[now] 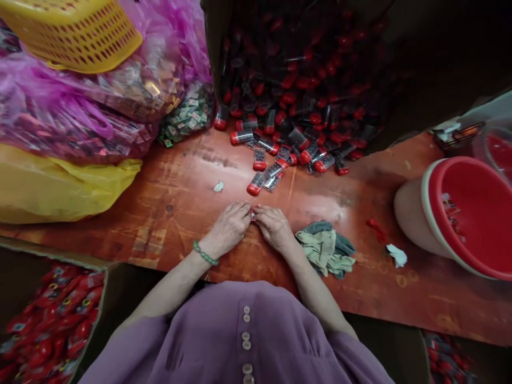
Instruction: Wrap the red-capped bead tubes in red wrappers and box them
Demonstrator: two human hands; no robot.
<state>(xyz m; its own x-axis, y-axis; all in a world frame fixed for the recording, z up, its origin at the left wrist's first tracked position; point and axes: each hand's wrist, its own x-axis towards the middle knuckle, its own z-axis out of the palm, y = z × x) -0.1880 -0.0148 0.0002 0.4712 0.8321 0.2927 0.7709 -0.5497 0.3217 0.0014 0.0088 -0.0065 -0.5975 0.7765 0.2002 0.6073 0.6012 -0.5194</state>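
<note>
Head view — both hands (pixel 252 224) together on small red-capped piece (pixel 252 213)

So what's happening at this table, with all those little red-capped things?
A person in a purple top has both hands together at the middle of a worn wooden table. The left hand and right hand pinch one small red-tipped piece between the fingertips. More red-capped clear tubes spill from a dark heap behind, a crumpled cloth lies beside the right hand, and a red bucket lies tipped over.
</note>
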